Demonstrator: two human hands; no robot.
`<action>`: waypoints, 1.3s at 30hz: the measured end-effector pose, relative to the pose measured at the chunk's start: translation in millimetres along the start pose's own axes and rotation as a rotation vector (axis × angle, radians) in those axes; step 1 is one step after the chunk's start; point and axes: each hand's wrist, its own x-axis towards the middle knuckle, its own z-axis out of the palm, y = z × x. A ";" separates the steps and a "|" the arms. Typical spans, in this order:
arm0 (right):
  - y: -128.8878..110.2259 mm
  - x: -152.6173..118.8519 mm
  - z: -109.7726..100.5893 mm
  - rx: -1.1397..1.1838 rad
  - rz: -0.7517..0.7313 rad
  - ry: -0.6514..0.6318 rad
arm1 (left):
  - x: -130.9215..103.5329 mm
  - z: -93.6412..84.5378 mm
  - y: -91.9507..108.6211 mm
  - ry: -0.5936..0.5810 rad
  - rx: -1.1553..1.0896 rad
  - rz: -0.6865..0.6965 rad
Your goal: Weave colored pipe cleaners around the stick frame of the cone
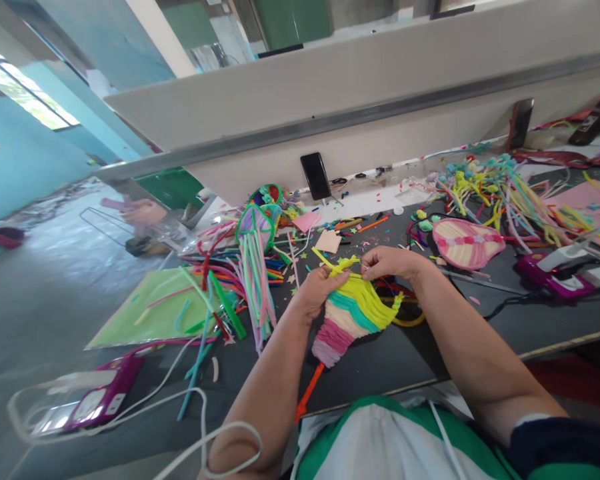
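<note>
A striped piece made of fuzzy pipe cleaners (353,310) lies at a slant over the table edge nearest me. Its bands run from yellow through teal and cream to mauve and lilac, and an orange stem (310,390) sticks out of the narrow end. My left hand (319,292) is closed on its upper left edge, thumb on top. At the upper edge my right hand (387,263) pinches the end of a yellow pipe cleaner (343,267); the fingertips partly hide it. Another yellow end curls out at the right side.
Bundled pipe cleaners (257,280) and a green sheet (145,303) lie left. A pink-and-cream striped piece (467,243) and a tangled heap (485,187) are right. A phone (316,176) leans on the partition. Purple power strips (555,277) with cables flank the work area.
</note>
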 end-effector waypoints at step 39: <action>2.7 6.3 11.1 -0.010 0.092 0.086 | 4.8 -26.9 6.3 0.032 0.049 0.113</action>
